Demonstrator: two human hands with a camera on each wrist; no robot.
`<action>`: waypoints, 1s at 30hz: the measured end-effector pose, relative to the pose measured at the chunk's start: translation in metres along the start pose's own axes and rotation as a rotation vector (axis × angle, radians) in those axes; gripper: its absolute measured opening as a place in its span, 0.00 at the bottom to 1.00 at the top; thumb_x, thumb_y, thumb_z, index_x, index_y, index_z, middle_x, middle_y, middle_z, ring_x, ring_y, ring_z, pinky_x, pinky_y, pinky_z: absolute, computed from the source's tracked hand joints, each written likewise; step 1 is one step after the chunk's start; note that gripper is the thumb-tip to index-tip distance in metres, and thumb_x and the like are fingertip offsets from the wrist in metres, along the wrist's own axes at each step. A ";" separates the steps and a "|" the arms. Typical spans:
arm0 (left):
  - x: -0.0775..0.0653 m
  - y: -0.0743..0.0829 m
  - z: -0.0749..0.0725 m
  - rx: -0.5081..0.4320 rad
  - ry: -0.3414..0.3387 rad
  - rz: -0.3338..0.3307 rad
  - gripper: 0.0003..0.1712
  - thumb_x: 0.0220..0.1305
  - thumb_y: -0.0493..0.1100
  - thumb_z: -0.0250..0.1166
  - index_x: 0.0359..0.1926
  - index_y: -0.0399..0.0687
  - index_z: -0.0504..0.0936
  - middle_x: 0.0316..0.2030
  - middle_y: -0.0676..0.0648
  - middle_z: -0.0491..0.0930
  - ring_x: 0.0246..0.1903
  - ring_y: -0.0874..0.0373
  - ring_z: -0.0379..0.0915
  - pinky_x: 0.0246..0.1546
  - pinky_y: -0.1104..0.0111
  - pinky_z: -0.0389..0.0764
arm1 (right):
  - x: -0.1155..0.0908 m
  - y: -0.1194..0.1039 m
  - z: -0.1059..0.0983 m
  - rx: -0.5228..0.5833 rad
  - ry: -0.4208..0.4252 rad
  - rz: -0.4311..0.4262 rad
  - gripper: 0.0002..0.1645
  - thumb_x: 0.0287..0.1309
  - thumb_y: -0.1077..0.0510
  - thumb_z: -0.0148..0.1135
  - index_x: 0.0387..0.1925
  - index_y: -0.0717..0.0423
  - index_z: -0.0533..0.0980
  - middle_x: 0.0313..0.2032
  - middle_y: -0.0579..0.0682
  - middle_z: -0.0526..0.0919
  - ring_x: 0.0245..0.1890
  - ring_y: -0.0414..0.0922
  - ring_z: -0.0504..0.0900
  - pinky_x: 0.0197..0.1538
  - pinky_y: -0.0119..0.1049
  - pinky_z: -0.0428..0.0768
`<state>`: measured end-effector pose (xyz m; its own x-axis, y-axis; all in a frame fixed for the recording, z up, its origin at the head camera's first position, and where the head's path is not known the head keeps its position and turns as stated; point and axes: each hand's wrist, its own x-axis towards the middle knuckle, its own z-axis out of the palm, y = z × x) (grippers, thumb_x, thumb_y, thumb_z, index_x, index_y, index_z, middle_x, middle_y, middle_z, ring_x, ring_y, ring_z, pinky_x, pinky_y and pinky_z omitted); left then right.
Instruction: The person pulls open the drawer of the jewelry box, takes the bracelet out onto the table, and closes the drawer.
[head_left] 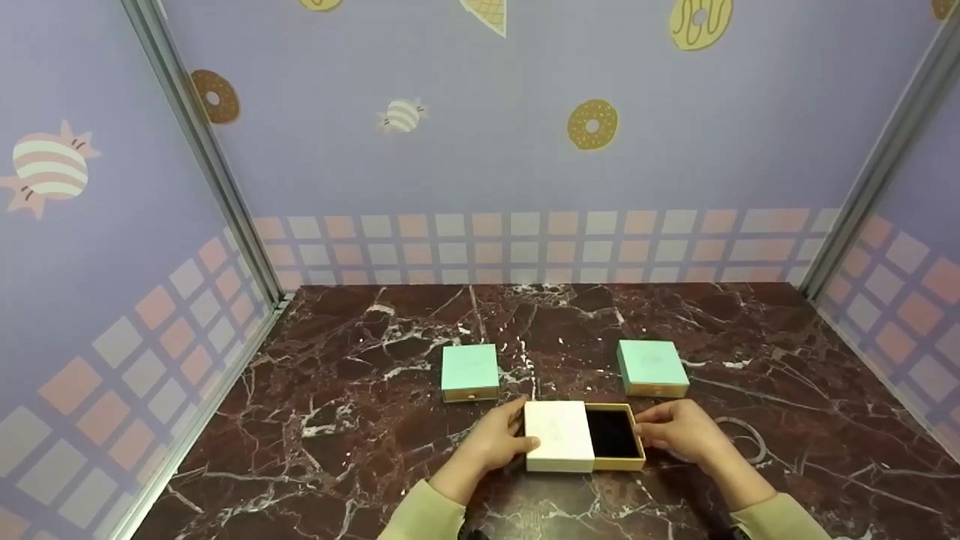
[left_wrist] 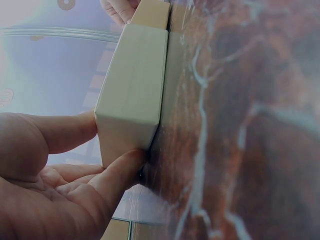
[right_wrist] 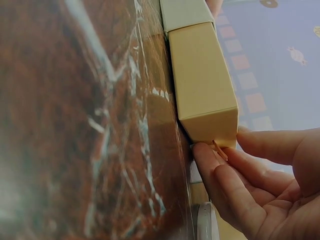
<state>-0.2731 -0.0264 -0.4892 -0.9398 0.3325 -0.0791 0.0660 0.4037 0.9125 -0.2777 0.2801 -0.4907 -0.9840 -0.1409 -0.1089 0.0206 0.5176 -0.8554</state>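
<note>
A small white drawer box (head_left: 559,436) lies on the dark marbled table, its gold-edged drawer (head_left: 619,463) slid partway out to the right. Black lining (head_left: 611,433) shows inside the drawer. My left hand (head_left: 491,442) grips the closed end of the white sleeve, thumb on the upper edge and fingers at the end face (left_wrist: 125,142). At the drawer's outer end, my right hand (head_left: 686,429) holds the end panel with thumb and fingers. A small ribbon tab (right_wrist: 220,151) sticks out there between the fingers. A pale ring-shaped band (head_left: 761,442) lies partly hidden under my right wrist.
Behind the white box stand two mint-green drawer boxes, one at left (head_left: 470,367) and one at right (head_left: 651,364), both closed with gold fronts facing me. Purple patterned panels (head_left: 517,172) wall in the table at the back and both sides.
</note>
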 end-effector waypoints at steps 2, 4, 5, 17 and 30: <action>0.000 0.000 0.000 0.003 0.002 0.001 0.44 0.64 0.30 0.69 0.76 0.25 0.58 0.75 0.24 0.57 0.73 0.31 0.61 0.72 0.48 0.71 | 0.000 0.000 0.000 -0.008 0.004 0.000 0.17 0.61 0.63 0.71 0.44 0.76 0.84 0.32 0.54 0.90 0.27 0.37 0.83 0.31 0.25 0.84; 0.001 0.000 0.000 0.002 0.001 0.000 0.44 0.64 0.29 0.69 0.76 0.26 0.58 0.75 0.25 0.57 0.73 0.31 0.61 0.72 0.48 0.72 | 0.001 -0.001 0.000 -0.009 0.008 0.001 0.16 0.61 0.63 0.71 0.44 0.75 0.84 0.32 0.54 0.90 0.28 0.37 0.84 0.31 0.25 0.84; 0.001 0.000 0.000 -0.001 0.000 -0.002 0.44 0.64 0.29 0.69 0.76 0.26 0.57 0.75 0.25 0.57 0.73 0.32 0.61 0.72 0.48 0.72 | 0.001 -0.001 -0.001 -0.003 0.006 0.000 0.17 0.61 0.63 0.71 0.44 0.76 0.84 0.33 0.55 0.90 0.28 0.37 0.84 0.31 0.25 0.85; 0.000 0.001 -0.001 -0.011 -0.006 0.002 0.44 0.63 0.28 0.69 0.76 0.24 0.57 0.75 0.24 0.57 0.73 0.31 0.60 0.73 0.48 0.71 | 0.001 0.001 0.002 0.015 -0.008 -0.008 0.18 0.62 0.63 0.70 0.46 0.77 0.83 0.35 0.57 0.90 0.30 0.37 0.85 0.35 0.26 0.87; 0.000 0.000 0.000 -0.007 -0.001 0.016 0.44 0.63 0.28 0.69 0.75 0.23 0.58 0.75 0.24 0.57 0.73 0.30 0.61 0.72 0.48 0.72 | 0.001 -0.002 0.006 0.020 -0.003 -0.014 0.18 0.61 0.63 0.70 0.45 0.77 0.83 0.36 0.58 0.90 0.30 0.37 0.86 0.35 0.26 0.87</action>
<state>-0.2731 -0.0262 -0.4888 -0.9381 0.3402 -0.0647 0.0791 0.3921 0.9165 -0.2781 0.2740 -0.4917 -0.9837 -0.1504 -0.0985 0.0106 0.4985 -0.8668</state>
